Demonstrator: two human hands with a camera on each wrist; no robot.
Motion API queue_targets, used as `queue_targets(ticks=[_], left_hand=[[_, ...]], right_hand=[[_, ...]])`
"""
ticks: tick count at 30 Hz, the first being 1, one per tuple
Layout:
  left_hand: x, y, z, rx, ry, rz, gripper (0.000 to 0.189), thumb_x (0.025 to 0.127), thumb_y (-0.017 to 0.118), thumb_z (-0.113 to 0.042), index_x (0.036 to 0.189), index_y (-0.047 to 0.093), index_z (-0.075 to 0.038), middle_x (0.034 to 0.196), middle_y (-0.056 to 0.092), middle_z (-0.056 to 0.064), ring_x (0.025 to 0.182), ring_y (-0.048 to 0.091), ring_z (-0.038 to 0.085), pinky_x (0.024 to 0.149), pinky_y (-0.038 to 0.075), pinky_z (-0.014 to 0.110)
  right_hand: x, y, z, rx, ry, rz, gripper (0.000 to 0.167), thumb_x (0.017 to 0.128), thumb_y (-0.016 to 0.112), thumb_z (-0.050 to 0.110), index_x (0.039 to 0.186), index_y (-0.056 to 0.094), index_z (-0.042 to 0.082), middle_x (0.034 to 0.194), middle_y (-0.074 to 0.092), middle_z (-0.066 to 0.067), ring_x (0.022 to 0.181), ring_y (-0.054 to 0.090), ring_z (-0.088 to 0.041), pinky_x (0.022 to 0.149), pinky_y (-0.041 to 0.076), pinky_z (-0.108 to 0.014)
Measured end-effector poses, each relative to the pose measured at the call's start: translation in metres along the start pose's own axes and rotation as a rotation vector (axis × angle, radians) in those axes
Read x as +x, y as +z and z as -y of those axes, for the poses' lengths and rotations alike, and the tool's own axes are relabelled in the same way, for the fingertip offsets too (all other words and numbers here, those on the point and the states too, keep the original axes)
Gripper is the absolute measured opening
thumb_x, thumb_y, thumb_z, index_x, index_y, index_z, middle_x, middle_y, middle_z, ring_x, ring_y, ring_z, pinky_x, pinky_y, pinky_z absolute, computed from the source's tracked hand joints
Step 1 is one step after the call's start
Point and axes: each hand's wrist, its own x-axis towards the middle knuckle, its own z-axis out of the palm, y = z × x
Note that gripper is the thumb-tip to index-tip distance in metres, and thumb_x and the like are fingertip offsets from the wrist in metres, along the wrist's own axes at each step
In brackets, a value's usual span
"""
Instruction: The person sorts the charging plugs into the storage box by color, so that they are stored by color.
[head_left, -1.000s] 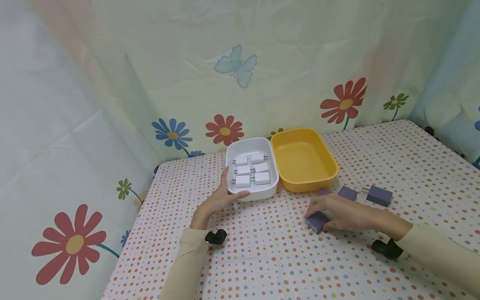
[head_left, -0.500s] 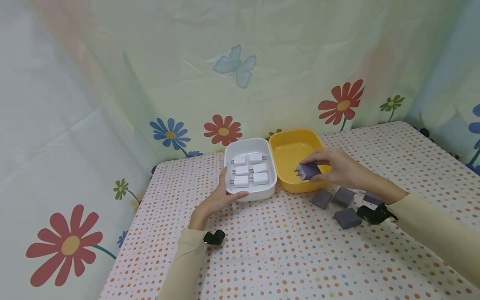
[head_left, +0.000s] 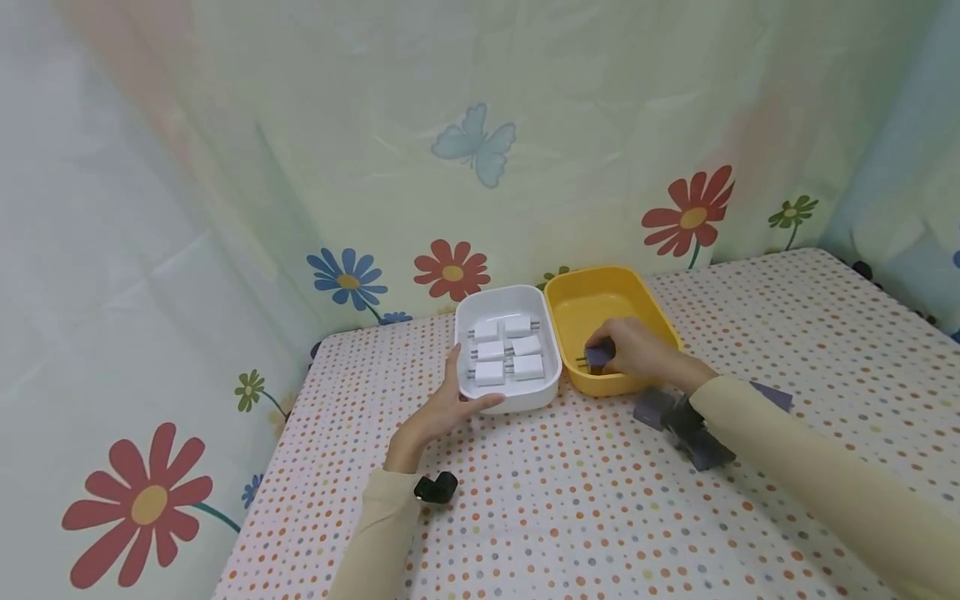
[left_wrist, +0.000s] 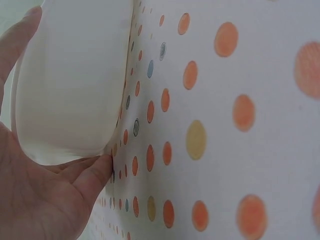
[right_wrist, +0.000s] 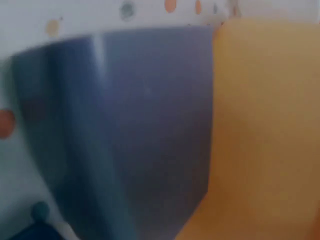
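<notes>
A white tray (head_left: 517,403) holds several white charger plugs (head_left: 490,373) laid in two columns. My left hand (head_left: 438,412) rests around its near left corner, thumb along the front wall and fingers straight at the side; the left wrist view shows this contact too. To the right, touching or nearly touching that tray, stands a yellow tray (head_left: 588,310). Inside it, near the front wall, my right hand (head_left: 641,350) pinches a purple charger plug (head_left: 598,357), prongs pointing left. Part of the plug is hidden by the fingers.
More purple charger plugs (head_left: 652,408) lie on the dotted tablecloth in front of the yellow tray, partly hidden by the right wrist and sleeve. One fills much of the right wrist view, blurred. A flowered curtain (head_left: 570,200) hangs behind the table.
My right hand has picked up a purple charger plug from the table, carried it up and left over the yellow tray, then lowered it inside. The left hand has stayed at the white tray.
</notes>
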Motion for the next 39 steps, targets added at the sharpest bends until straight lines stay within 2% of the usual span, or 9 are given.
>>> queue_targets(ticks=[4,9,16,23,26,31,34,39], left_hand=[[0.001,0.0,0.001,-0.013,0.02,-0.012,0.12,0.093,0.081,-0.038,0.166,-0.013,-0.019,0.171,0.018,0.011,0.153,0.029,0.028,0.122,0.026,0.057],[-0.002,0.001,0.001,0.018,-0.011,-0.023,0.121,0.093,0.08,-0.041,0.166,-0.015,-0.021,0.173,0.011,0.011,0.156,0.023,0.03,0.122,0.023,0.059],[-0.001,0.0,-0.003,0.0,0.005,-0.023,0.121,0.093,0.081,-0.039,0.166,-0.014,-0.019,0.171,0.018,0.012,0.153,0.03,0.029,0.122,0.026,0.057],[-0.004,0.0,-0.002,0.045,-0.026,-0.02,0.124,0.092,0.08,-0.045,0.166,-0.016,-0.018,0.174,0.012,0.013,0.157,0.022,0.034,0.121,0.022,0.064],[-0.004,0.0,-0.001,0.049,-0.033,-0.034,0.124,0.092,0.081,-0.044,0.166,-0.015,-0.019,0.173,0.016,0.013,0.156,0.024,0.036,0.12,0.023,0.066],[-0.005,0.003,-0.003,0.068,-0.057,-0.081,0.128,0.087,0.085,-0.047,0.168,-0.01,-0.019,0.169,0.029,0.012,0.15,0.036,0.035,0.117,0.029,0.065],[-0.005,0.007,-0.005,0.08,-0.02,-0.1,0.128,0.086,0.085,-0.048,0.167,-0.008,-0.015,0.167,0.032,0.013,0.148,0.039,0.035,0.116,0.032,0.065],[0.002,0.011,-0.011,0.027,0.071,-0.089,0.122,0.088,0.087,-0.035,0.167,-0.006,-0.022,0.168,0.031,0.013,0.151,0.035,0.034,0.119,0.026,0.065]], right_hand=[[0.007,0.003,-0.001,0.034,0.043,0.036,0.032,0.083,0.079,-0.014,0.115,0.073,-0.012,0.112,0.074,-0.022,0.102,0.065,-0.034,0.097,0.054,-0.054],[0.013,0.007,-0.003,0.07,0.078,0.073,0.035,0.084,0.08,-0.012,0.118,0.072,-0.012,0.115,0.073,-0.023,0.101,0.063,-0.034,0.1,0.052,-0.056],[0.013,0.004,-0.004,0.085,0.109,0.064,0.034,0.084,0.081,-0.01,0.117,0.074,-0.01,0.116,0.073,-0.022,0.103,0.062,-0.034,0.1,0.052,-0.055],[0.011,0.007,-0.005,0.112,0.127,0.068,0.032,0.085,0.081,-0.009,0.117,0.075,-0.008,0.114,0.074,-0.02,0.101,0.062,-0.032,0.098,0.054,-0.052],[0.012,0.009,-0.007,0.121,0.135,0.064,0.033,0.085,0.081,-0.009,0.117,0.075,-0.008,0.114,0.074,-0.02,0.101,0.062,-0.033,0.098,0.054,-0.052],[0.012,0.011,-0.008,0.132,0.161,0.074,0.034,0.085,0.081,-0.009,0.118,0.075,-0.008,0.118,0.073,-0.021,0.104,0.062,-0.033,0.1,0.053,-0.053],[0.011,0.011,-0.007,0.137,0.169,0.079,0.034,0.085,0.081,-0.009,0.119,0.075,-0.008,0.119,0.072,-0.022,0.105,0.062,-0.033,0.102,0.052,-0.053],[0.01,0.011,-0.007,0.144,0.175,0.066,0.034,0.085,0.08,-0.01,0.119,0.074,-0.008,0.12,0.072,-0.022,0.105,0.063,-0.034,0.102,0.052,-0.054]])
